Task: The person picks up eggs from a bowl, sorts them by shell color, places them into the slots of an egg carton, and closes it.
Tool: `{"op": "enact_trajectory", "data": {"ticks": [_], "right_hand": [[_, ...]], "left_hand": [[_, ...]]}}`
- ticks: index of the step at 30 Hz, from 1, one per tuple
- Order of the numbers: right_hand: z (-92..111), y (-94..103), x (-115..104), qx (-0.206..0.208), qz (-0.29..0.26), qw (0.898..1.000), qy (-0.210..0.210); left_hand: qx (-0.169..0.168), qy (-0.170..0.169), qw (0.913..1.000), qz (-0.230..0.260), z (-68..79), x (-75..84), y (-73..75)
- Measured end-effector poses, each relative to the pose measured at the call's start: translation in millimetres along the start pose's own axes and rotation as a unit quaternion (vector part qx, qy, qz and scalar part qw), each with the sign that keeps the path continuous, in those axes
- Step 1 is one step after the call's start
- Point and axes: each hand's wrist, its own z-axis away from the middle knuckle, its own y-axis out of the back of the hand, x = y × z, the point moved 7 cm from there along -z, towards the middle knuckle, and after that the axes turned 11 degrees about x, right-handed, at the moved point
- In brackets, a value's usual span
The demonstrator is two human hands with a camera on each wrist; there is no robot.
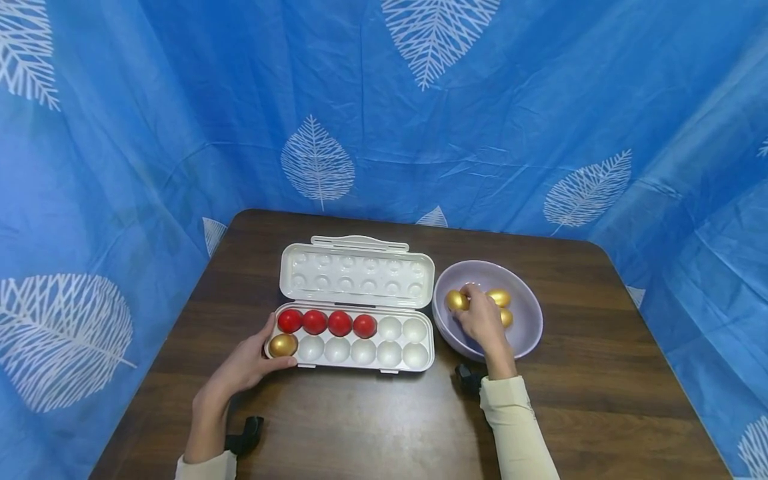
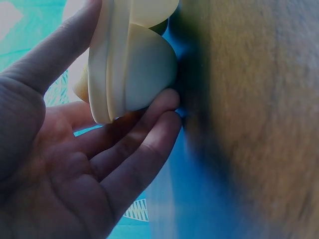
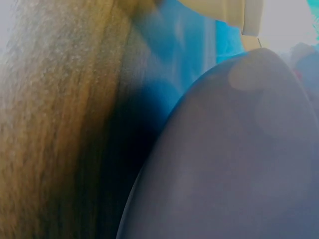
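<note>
My right hand (image 1: pixel 482 317) reaches into the lilac bowl (image 1: pixel 528 327) and pinches a golden egg (image 1: pixel 457 300) between thumb and fingers; two loose golden eggs (image 1: pixel 499 297) lie just beyond and to the right of those fingers, in the bowl. My left hand (image 1: pixel 252 360) grips the near left corner of the white egg carton (image 1: pixel 363 352), its fingers tucked against the underside of a cup. Right beside that hand one golden egg (image 1: pixel 283 345) sits in the near row, with four red eggs (image 1: pixel 340 323) in the row behind, and the open lid (image 1: pixel 357 273) lies farther off. The glossy egg looks smooth and slippery, probably light and hard, so a gentle hold round its widest part suits it best. The carton seems light, thin, stiff plastic, steadied well by its end on the tabletop (image 1: pixel 360 427).
</note>
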Motion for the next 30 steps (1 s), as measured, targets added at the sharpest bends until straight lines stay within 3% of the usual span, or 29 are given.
{"op": "enact_trajectory", "data": {"ticks": [9, 20, 24, 30], "right_hand": [[2, 1.3, -4, 0.012, -0.014, 1.0, 0.016], [0, 12.0, 0, 0.066, -0.075, 0.995, -0.025], [0, 15.1, 0, 0.088, -0.151, 0.984, -0.029], [-1, 20.5, -7, 0.112, -0.294, 0.949, 0.003]], "left_hand": [[0.0, 0.002, 1.0, 0.002, 0.0, -1.8, -0.3], [0.007, -0.01, 0.9999, -0.003, -0.3, 0.0, 0.4], [0.007, -0.012, 0.9999, -0.007, 0.0, 0.8, 0.4], [0.006, -0.007, 1.0, 0.0, -0.2, 1.3, 0.3]]}}
